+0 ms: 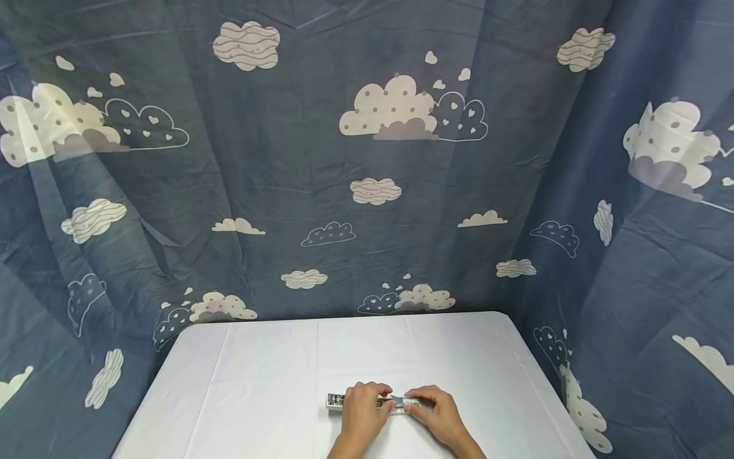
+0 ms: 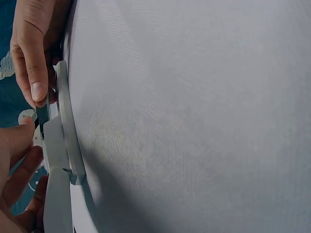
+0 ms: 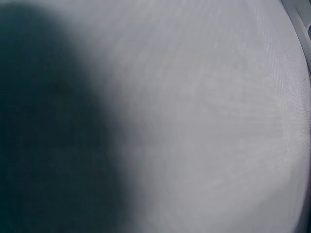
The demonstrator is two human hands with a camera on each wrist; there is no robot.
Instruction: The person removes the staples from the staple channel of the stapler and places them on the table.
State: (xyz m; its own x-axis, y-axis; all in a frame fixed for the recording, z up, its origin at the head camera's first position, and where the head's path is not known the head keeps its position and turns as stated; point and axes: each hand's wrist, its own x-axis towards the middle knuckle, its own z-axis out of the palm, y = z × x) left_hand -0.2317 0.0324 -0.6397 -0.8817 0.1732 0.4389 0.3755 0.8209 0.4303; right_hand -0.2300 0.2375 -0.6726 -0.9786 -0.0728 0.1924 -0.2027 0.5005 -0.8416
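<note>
A white and grey stapler [image 1: 334, 401] lies lengthwise on the white tabletop, its cover swung back to the left so the metal inside shows. My left hand [image 1: 362, 411] is over its middle, thumb and fingers curled around it. At the right end, my right hand [image 1: 438, 414] grips the stapler between thumb and fingers. In the left wrist view, the stapler's pale base [image 2: 70, 126] and dark metal channel [image 2: 43, 114] show, with fingertips of both hands meeting close by the channel. The right wrist view is mostly blurred white cloth, without the hand's fingers.
A white cloth covers the table [image 1: 269, 376], with fold lines running across it. Dark blue curtains [image 1: 298, 159] with cloud prints hang behind the table and on both sides. A dark blurred shape [image 3: 48, 121] fills the left of the right wrist view.
</note>
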